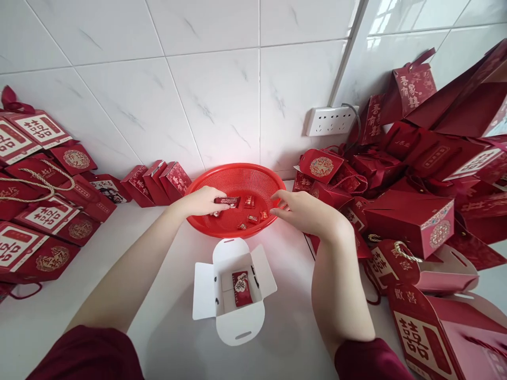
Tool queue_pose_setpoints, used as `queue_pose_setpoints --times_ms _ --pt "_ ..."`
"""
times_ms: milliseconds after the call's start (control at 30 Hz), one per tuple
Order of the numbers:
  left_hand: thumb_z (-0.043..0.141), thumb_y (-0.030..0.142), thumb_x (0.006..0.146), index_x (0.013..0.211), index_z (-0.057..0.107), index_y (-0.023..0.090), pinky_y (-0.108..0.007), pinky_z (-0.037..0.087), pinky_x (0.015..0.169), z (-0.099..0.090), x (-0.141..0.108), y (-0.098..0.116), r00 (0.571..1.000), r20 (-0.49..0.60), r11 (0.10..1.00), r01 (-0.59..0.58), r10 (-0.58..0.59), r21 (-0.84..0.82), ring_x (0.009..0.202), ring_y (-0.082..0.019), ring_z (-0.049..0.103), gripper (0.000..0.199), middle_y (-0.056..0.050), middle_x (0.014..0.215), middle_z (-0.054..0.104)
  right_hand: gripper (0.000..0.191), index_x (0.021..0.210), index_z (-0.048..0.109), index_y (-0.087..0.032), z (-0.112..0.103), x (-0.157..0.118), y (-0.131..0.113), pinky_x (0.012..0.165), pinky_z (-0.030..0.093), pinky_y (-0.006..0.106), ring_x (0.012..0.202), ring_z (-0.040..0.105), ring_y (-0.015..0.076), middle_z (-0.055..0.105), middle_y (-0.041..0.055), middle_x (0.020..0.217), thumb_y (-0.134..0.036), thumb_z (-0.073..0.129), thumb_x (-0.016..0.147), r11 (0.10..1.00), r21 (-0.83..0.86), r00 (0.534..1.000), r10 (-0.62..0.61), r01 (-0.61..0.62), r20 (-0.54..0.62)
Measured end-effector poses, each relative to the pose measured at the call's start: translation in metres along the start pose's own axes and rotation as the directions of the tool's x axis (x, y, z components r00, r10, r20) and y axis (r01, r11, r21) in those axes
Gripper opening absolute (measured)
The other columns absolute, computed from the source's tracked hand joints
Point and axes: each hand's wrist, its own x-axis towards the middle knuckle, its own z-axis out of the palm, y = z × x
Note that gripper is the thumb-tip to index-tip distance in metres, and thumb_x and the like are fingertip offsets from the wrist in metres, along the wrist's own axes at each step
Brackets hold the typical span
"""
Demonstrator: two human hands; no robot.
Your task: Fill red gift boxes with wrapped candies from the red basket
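A red plastic basket [214, 177] with several small red wrapped candies [252, 218] in it stands against the tiled wall. Over its left side, my left hand [203, 202] is closed on a longer red-wrapped candy [229, 201]; a smaller piece shows just below the fingers. My right hand [298, 210] hangs at the basket's right rim, fingers apart, with nothing visible in it. In front of the basket, a white-lined gift box [241, 323] sits with its flaps spread. One dark red packet [241, 289] lies inside it.
Red gift boxes [85, 196] are stacked on the left, with smaller red boxes [174, 179] by the wall. A large pile of red boxes and bags [407, 216] fills the right side. A power socket [331, 121] is on the wall above the white counter [174, 295].
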Motion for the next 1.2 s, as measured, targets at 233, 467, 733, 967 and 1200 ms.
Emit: queue_pose_setpoints --times_ms 233,467,733,967,1200 --pt "0.055 0.043 0.086 0.111 0.064 0.021 -0.035 0.047 0.076 0.02 0.04 -0.027 0.996 -0.014 0.977 0.085 -0.084 0.197 0.088 -0.028 0.066 0.035 -0.009 0.098 0.07 0.033 0.125 0.059 -0.015 -0.005 -0.002 -0.001 0.085 0.047 0.036 0.107 0.063 0.0295 0.069 0.0145 0.115 -0.029 0.05 0.097 0.993 -0.058 0.993 0.095 -0.1 -0.075" --pt "0.071 0.038 0.069 0.104 0.067 0.027 -0.032 0.044 0.074 0.052 0.069 -0.004 0.969 0.229 0.97 -0.136 0.089 0.201 0.09 -0.025 0.062 0.037 -0.005 0.107 0.068 0.031 0.122 0.059 -0.017 0.005 0.003 -0.012 0.075 0.046 0.033 0.108 0.063 0.0295 0.069 0.0137 0.115 -0.034 0.05 0.097 0.998 -0.064 1.0 -0.001 0.001 0.001" --pt "0.064 0.027 0.067 0.077 0.068 0.021 -0.032 0.04 0.065 0.062 0.078 0.006 0.959 0.269 0.977 -0.132 0.083 0.168 0.07 -0.021 0.06 0.012 -0.004 0.083 0.07 0.029 0.12 0.059 -0.015 0.006 0.004 -0.017 0.069 0.043 0.033 0.106 0.063 0.0314 0.068 0.0158 0.115 -0.031 0.049 0.097 0.995 -0.103 1.0 0.018 -0.017 0.003" --pt "0.059 0.03 0.078 0.09 0.066 0.023 -0.03 0.045 0.07 0.024 0.032 0.017 0.989 0.087 0.983 -0.132 0.121 0.131 0.083 -0.021 0.064 0.016 -0.003 0.097 0.071 0.025 0.112 0.06 -0.015 0.007 0.003 -0.016 0.066 0.042 0.033 0.096 0.065 0.0301 0.07 0.0144 0.104 -0.033 0.048 0.099 0.991 -0.132 1.0 0.005 -0.004 0.011" --pt "0.061 0.025 0.087 0.099 0.067 0.024 -0.025 0.049 0.082 0.02 -0.083 0.055 0.89 -0.397 0.969 -0.248 0.224 -0.01 0.092 -0.016 0.065 0.014 0.001 0.102 0.07 0.028 0.117 0.059 -0.016 0.01 0.003 -0.016 0.069 0.044 0.033 0.102 0.063 0.0308 0.069 0.0147 0.111 -0.034 0.049 0.098 0.992 -0.124 0.999 0.026 -0.023 0.025"
